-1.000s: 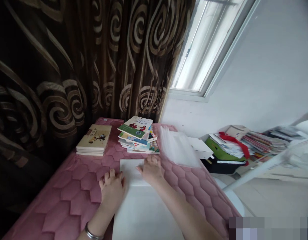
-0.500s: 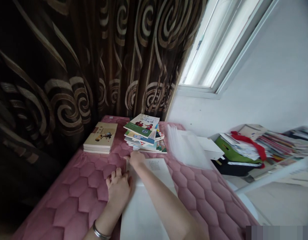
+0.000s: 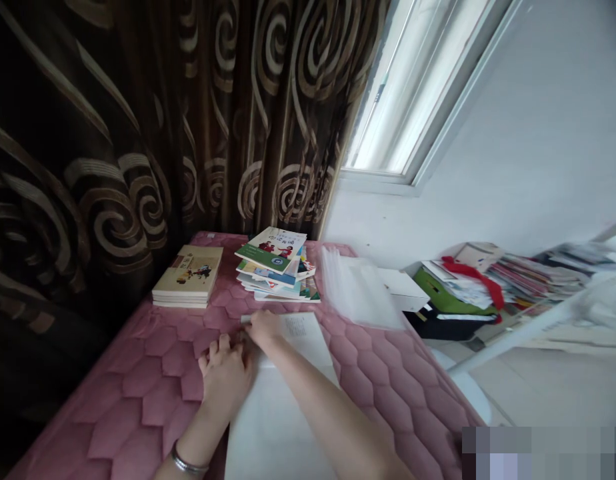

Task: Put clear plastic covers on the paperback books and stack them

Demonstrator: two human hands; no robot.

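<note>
Right hand [image 3: 264,328], centre frame, seems to pinch the printed page [image 3: 308,333] at its top-left corner. Left hand [image 3: 223,373] rests loosely curled, grasping nothing, on the pink quilt [image 3: 153,373].

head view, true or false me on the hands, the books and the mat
1. The right hand lies on the far left corner of the white book. True.
2. The left hand holds a pen. False: it holds nothing and rests at the white book's left edge.
3. The beige books lie to the left of the colourful stack. True.
4. The quilted mat is blue. False: it is pink.
5. A bracelet sits on the left wrist. True.
</note>
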